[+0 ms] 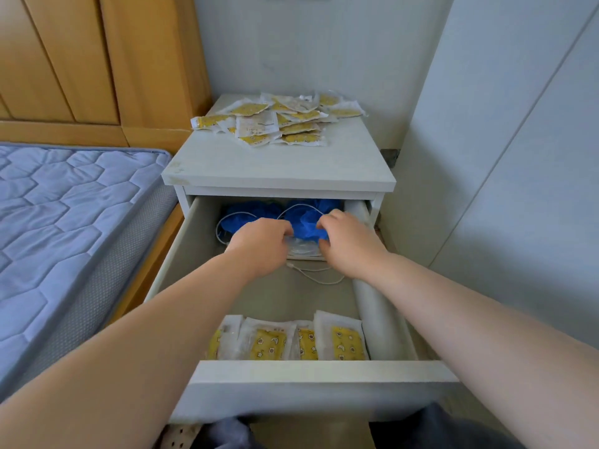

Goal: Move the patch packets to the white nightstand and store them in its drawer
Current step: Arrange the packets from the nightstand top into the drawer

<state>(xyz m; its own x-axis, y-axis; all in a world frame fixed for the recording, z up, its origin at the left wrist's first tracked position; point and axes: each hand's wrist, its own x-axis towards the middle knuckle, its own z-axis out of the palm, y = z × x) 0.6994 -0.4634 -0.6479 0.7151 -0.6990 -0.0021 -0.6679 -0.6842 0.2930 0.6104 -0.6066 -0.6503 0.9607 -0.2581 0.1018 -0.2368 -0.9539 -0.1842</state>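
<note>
In drawer [317,371] (open): left hand [259,243], right hand [348,244] grip blue material [308,226].

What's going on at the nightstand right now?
A person has both hands in the open drawer: the left hand and right hand grip a blue bundle at the back. A few patch packets stand at the front; a pile of packets lies on the nightstand top.
</note>
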